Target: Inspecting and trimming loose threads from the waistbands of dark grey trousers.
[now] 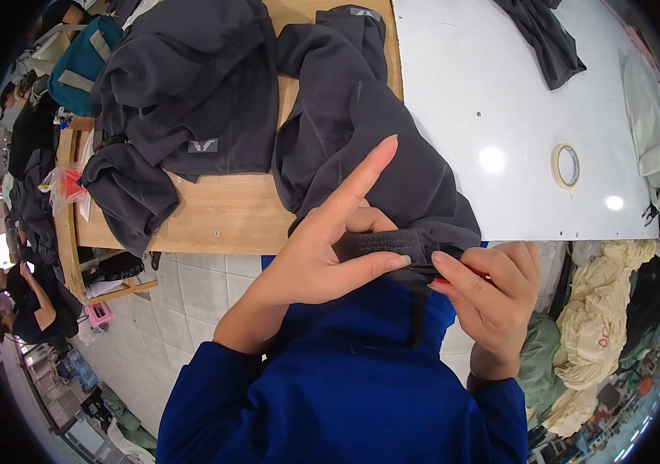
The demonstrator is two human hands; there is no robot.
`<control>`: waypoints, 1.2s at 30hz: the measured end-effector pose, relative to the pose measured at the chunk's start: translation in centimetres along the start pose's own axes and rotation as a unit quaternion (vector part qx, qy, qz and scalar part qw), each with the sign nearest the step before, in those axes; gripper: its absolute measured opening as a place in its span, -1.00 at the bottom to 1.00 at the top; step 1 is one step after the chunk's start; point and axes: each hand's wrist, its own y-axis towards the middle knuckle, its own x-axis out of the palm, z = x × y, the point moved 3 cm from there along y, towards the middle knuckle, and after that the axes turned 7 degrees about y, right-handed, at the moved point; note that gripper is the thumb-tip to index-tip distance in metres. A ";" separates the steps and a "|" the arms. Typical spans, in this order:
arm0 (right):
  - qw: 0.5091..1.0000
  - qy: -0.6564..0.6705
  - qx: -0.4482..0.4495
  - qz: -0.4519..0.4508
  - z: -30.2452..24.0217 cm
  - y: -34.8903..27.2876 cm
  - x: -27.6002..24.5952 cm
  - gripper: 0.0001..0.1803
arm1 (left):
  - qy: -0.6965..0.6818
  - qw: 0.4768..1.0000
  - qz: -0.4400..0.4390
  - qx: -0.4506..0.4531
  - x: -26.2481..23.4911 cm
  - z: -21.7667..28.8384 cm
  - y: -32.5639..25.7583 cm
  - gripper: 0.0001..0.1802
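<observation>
A dark grey garment (392, 147) hangs over the table's front edge toward me, its stitched, gathered band (396, 243) raised in front of my body. My left hand (318, 255) grips this band between the thumb and the folded fingers, while its index finger points up and away. At the band's right end, my right hand (492, 290) is closed in a pinch. A small red tool (440, 283) shows between its fingers; most of it is hidden, so its exact kind is unclear. A dark narrow strip (418, 317) dangles below the band.
Another dark grey garment (191, 93) lies on the wooden table (229, 224) at left. On the white tabletop (500, 185) are a tape roll (565, 166) and a dark cloth piece (543, 39). Cream fabric bundles (601, 309) stand at right; a person (36, 301) is far left.
</observation>
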 end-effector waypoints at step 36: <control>0.999 0.028 0.016 0.000 0.6 -0.3 0.2 -0.62 | 0.001 1.000 -0.021 -0.016 0.1 0.2 0.2 0.01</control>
